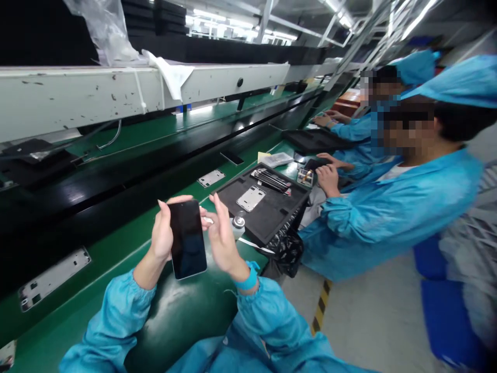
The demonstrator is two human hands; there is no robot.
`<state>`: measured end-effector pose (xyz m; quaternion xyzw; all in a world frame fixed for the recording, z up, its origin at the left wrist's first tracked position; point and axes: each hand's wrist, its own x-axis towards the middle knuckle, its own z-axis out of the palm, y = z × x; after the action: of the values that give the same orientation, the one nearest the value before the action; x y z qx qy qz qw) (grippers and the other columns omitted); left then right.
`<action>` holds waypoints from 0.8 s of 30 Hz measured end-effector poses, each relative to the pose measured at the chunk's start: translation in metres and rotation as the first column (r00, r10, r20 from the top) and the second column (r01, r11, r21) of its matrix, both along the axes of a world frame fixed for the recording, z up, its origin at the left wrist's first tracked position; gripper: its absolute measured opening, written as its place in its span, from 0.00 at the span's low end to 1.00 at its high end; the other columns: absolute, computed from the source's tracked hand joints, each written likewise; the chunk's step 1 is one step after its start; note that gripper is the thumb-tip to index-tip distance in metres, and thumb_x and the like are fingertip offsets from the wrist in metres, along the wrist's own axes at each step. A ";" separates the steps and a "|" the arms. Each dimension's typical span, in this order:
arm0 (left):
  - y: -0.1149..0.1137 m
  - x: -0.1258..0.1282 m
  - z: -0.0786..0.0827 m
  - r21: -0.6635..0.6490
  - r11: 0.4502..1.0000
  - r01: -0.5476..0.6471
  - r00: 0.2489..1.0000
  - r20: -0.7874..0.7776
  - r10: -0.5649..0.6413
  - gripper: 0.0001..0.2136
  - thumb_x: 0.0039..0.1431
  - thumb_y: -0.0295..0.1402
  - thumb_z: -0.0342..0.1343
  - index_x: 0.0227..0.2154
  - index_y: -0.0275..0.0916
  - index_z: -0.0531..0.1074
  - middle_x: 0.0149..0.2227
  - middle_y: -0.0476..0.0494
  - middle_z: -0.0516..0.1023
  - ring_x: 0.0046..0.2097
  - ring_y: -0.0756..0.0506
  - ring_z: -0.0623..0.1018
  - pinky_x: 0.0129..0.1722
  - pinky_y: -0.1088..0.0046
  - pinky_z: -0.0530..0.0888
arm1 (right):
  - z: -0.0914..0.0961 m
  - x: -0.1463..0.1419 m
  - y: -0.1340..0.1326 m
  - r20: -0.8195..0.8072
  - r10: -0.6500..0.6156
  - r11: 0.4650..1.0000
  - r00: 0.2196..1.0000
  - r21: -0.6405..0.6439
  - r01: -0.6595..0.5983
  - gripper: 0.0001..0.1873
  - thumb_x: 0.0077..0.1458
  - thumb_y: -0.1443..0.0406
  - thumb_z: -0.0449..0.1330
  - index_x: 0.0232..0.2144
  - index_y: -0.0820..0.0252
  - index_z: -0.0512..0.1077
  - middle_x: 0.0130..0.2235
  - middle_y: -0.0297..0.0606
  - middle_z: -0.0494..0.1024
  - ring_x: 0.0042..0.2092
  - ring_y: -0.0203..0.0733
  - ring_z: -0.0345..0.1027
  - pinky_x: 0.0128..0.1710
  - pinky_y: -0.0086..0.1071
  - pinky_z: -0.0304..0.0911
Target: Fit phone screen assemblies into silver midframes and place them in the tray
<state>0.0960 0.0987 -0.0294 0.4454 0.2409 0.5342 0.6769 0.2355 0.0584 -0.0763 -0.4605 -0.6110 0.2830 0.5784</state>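
Observation:
A smartphone [188,241] with a dark screen is held up in front of me, tilted slightly. My left hand [162,233] grips it along its left side, with the thumb at the edge and fingers behind. Close to the phone's upper right edge is my right hand [222,235], fingers apart and partly stretched out. Whether its fingertips touch the phone's side I cannot tell. Just behind the right hand stands a small container with a round metal top [238,221].
A black tray [267,220] bears a white phone frame [251,198] and several dark strips [272,181]. More phone frames lie along the green bench [212,178] and at left [55,278]. Two co-workers in blue sit to the right. A grey beam [77,98] crosses above the bench.

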 end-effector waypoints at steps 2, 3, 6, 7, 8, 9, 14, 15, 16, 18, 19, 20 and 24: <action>-0.005 0.005 0.000 0.034 0.998 0.043 0.997 -0.072 -0.040 0.33 0.66 0.66 0.55 0.44 0.37 0.82 0.41 0.34 0.88 0.45 0.34 0.88 0.47 0.54 0.86 | 0.015 0.010 0.005 -0.119 0.061 0.985 0.991 -0.151 -0.079 0.49 0.69 0.32 0.43 0.67 0.63 0.71 0.43 0.47 0.79 0.33 0.40 0.72 0.28 0.32 0.71; -0.009 0.006 0.001 0.061 0.997 0.044 0.994 -0.106 -0.037 0.31 0.66 0.65 0.56 0.42 0.37 0.83 0.43 0.34 0.88 0.47 0.33 0.88 0.49 0.54 0.85 | 0.020 0.014 0.007 -0.160 0.103 0.967 0.982 -0.217 -0.137 0.48 0.68 0.31 0.43 0.58 0.65 0.78 0.31 0.39 0.76 0.25 0.36 0.66 0.22 0.29 0.64; -0.022 0.008 0.003 0.127 0.992 0.000 0.984 -0.175 0.023 0.28 0.68 0.61 0.57 0.41 0.39 0.85 0.48 0.36 0.87 0.54 0.33 0.85 0.57 0.55 0.81 | 0.028 0.018 0.003 -0.260 0.143 0.933 0.955 -0.287 -0.218 0.45 0.62 0.27 0.50 0.28 0.62 0.75 0.15 0.27 0.59 0.16 0.32 0.53 0.15 0.27 0.50; -0.026 0.007 0.004 0.144 0.990 -0.008 0.981 -0.190 0.035 0.27 0.69 0.60 0.56 0.42 0.39 0.85 0.49 0.37 0.87 0.55 0.33 0.84 0.59 0.55 0.80 | 0.029 0.018 -0.002 -0.285 0.139 0.933 0.948 -0.284 -0.222 0.44 0.60 0.26 0.52 0.25 0.60 0.72 0.14 0.27 0.58 0.15 0.32 0.52 0.15 0.27 0.48; -0.031 0.006 0.005 0.160 0.987 -0.007 0.978 -0.203 0.040 0.27 0.70 0.60 0.55 0.43 0.40 0.86 0.49 0.37 0.87 0.56 0.33 0.84 0.60 0.55 0.79 | 0.031 0.019 -0.008 -0.299 0.139 0.933 0.944 -0.281 -0.227 0.44 0.58 0.26 0.53 0.24 0.59 0.71 0.13 0.27 0.58 0.15 0.31 0.51 0.14 0.27 0.47; -0.035 0.004 0.005 0.177 0.984 -0.001 0.976 -0.213 0.040 0.27 0.71 0.59 0.54 0.45 0.40 0.86 0.49 0.38 0.87 0.55 0.34 0.84 0.60 0.56 0.78 | 0.033 0.019 -0.015 -0.297 0.145 0.932 0.944 -0.280 -0.231 0.43 0.58 0.26 0.53 0.26 0.59 0.72 0.13 0.27 0.59 0.15 0.32 0.51 0.14 0.27 0.46; -0.047 0.003 0.001 0.335 0.942 -0.024 0.967 -0.233 0.108 0.22 0.75 0.53 0.52 0.48 0.43 0.85 0.47 0.40 0.88 0.50 0.38 0.85 0.54 0.62 0.79 | 0.052 0.021 -0.031 -0.118 0.181 0.955 0.976 -0.218 -0.204 0.40 0.64 0.31 0.55 0.27 0.61 0.77 0.17 0.30 0.63 0.20 0.33 0.55 0.19 0.29 0.51; -0.045 0.004 -0.001 0.375 0.925 -0.053 0.960 -0.237 0.151 0.21 0.75 0.52 0.54 0.47 0.43 0.86 0.46 0.40 0.88 0.49 0.38 0.85 0.53 0.63 0.79 | 0.054 0.020 -0.027 -0.086 0.154 0.966 0.984 -0.198 -0.168 0.40 0.63 0.31 0.56 0.24 0.60 0.75 0.18 0.31 0.63 0.21 0.33 0.55 0.21 0.29 0.52; -0.043 0.006 -0.002 0.406 0.910 -0.079 0.951 -0.244 0.192 0.20 0.74 0.52 0.56 0.44 0.42 0.86 0.45 0.39 0.88 0.48 0.39 0.85 0.53 0.63 0.78 | 0.054 0.018 -0.022 -0.066 0.117 0.975 0.991 -0.182 -0.127 0.40 0.62 0.31 0.58 0.22 0.60 0.73 0.19 0.32 0.64 0.23 0.34 0.55 0.22 0.30 0.53; -0.034 0.009 -0.002 0.418 0.898 -0.133 0.933 -0.253 0.256 0.21 0.69 0.54 0.61 0.38 0.41 0.86 0.42 0.38 0.88 0.47 0.38 0.85 0.53 0.63 0.78 | 0.047 0.013 -0.012 -0.069 0.046 0.987 0.997 -0.153 -0.056 0.40 0.60 0.30 0.59 0.23 0.60 0.74 0.23 0.33 0.66 0.27 0.36 0.57 0.25 0.30 0.56; -0.028 0.009 -0.001 0.398 0.902 -0.169 0.927 -0.246 0.282 0.21 0.67 0.55 0.63 0.36 0.40 0.85 0.41 0.38 0.88 0.46 0.38 0.85 0.52 0.63 0.79 | 0.042 0.011 -0.008 -0.090 0.039 0.989 0.995 -0.139 -0.051 0.41 0.60 0.29 0.57 0.27 0.61 0.76 0.25 0.35 0.70 0.29 0.37 0.60 0.27 0.31 0.60; -0.022 0.007 0.001 0.356 0.911 -0.207 0.929 -0.221 0.298 0.22 0.65 0.56 0.64 0.36 0.40 0.85 0.40 0.39 0.87 0.45 0.39 0.86 0.51 0.63 0.80 | 0.036 0.010 -0.006 -0.115 0.057 0.989 0.992 -0.131 -0.072 0.41 0.61 0.29 0.55 0.32 0.61 0.77 0.29 0.37 0.74 0.31 0.39 0.64 0.30 0.32 0.64; -0.002 -0.008 0.015 0.077 0.953 -0.293 0.956 0.023 0.292 0.22 0.67 0.56 0.62 0.45 0.40 0.77 0.38 0.40 0.87 0.35 0.41 0.86 0.38 0.63 0.84 | 0.013 0.012 -0.018 -0.099 0.391 0.892 0.915 -0.206 -0.403 0.42 0.68 0.31 0.46 0.39 0.61 0.77 0.35 0.42 0.81 0.37 0.43 0.75 0.39 0.35 0.73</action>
<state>0.0879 0.0969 -0.0146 0.4281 0.2788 0.6403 0.5736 0.2471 0.0403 -0.0630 -0.3798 -0.6405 0.4740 0.4699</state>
